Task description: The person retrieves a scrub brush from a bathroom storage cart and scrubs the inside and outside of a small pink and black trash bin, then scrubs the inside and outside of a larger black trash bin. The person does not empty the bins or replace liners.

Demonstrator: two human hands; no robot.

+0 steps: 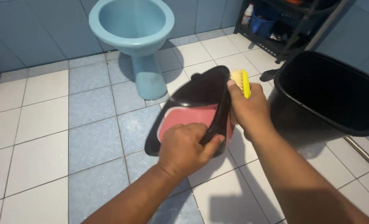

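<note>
In the centre of the frame the left hand [184,145] holds a black lid [192,108] with a pink inner panel, tilted up above the tiled floor [39,137]. Its fingers are closed around the lower edge of the lid, with the thumb over the black rim. The right hand [248,110] is just to the right of the lid and touches its side edge. Its fingers are wrapped around a yellow scrubbing brush [241,82], whose bristles press against the lid rim.

At the right of the frame stands a black bin [317,99], open at the top, near the right hand. In the upper part of the frame is a blue toilet bowl [132,23], and in the upper right corner a dark rack [275,25] with a blue container and bottles.

I judge some risks here. The lid is held only at one edge, so a strong push from the brush could twist it out of the left hand, and it would fall on the hard tiles. If the surfaces are wet, which I cannot tell for sure, the grip would be weaker. The right elbow is also close to the bin and could knock it over.
</note>
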